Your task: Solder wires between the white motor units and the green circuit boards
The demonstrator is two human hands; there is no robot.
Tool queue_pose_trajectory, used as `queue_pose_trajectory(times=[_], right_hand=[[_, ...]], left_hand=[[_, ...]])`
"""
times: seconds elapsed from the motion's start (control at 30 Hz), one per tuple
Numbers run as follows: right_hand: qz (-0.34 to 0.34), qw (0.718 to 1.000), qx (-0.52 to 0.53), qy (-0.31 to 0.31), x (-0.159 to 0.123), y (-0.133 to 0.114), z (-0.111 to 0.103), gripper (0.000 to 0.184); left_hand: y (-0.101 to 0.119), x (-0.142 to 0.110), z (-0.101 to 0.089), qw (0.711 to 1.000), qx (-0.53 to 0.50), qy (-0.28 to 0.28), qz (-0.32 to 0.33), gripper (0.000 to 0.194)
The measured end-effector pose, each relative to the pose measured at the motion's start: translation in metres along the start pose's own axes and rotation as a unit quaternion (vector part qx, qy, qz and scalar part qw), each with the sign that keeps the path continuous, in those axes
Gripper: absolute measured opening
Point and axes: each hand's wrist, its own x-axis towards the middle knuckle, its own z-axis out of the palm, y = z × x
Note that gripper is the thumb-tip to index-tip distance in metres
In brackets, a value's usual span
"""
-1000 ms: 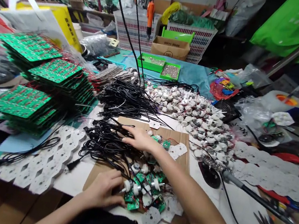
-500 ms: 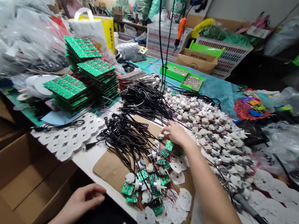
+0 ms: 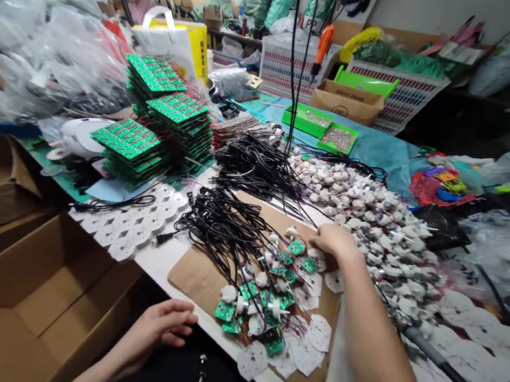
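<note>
My right hand [image 3: 335, 241] reaches over the upper right of a brown cardboard sheet [image 3: 194, 270], fingers curled down and together. Their tips are mostly hidden, so I cannot make out what is pinched. Just below lie a white perforated plate [image 3: 312, 285] and a small green circuit board [image 3: 309, 264] with wires. More boards, white motor-like parts [image 3: 242, 305] and white discs [image 3: 253, 360] are heaped along the sheet. My left hand [image 3: 167, 324] hovers by the table's front edge, fingers loosely bent and apart, with nothing visible in it.
Black cables [image 3: 224, 225] lie bundled left of the parts. Stacked green circuit boards [image 3: 128, 141] stand at the back left. A large heap of white parts [image 3: 378, 222] covers the right. An orange electric screwdriver [image 3: 323, 45] hangs above green trays [image 3: 307, 121]. An open carton [image 3: 32, 303] sits lower left.
My right hand has moved right and slightly nearer, away from a white motor-like part. My left hand has shifted a little right. The whole view has swung slightly.
</note>
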Motion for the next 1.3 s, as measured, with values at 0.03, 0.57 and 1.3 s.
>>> queue_pose_trajectory(times=[0.03, 0.57, 1.3], right_hand=[[0.003, 1.0, 0.009, 0.019, -0.001, 0.002, 0.0, 0.031], [-0.095, 0.981, 0.143, 0.086, -0.014, -0.011, 0.018, 0.029], [-0.06, 0.965, 0.174, 0.186, -0.054, -0.025, 0.035, 0.036]], left_hand=[[-0.002, 0.002, -0.005, 1.0, -0.004, 0.008, -0.01, 0.062], [-0.01, 0.005, -0.017, 0.998, -0.018, -0.002, 0.066, 0.056], [-0.012, 0.001, -0.012, 0.992, -0.093, -0.038, 0.07, 0.05]])
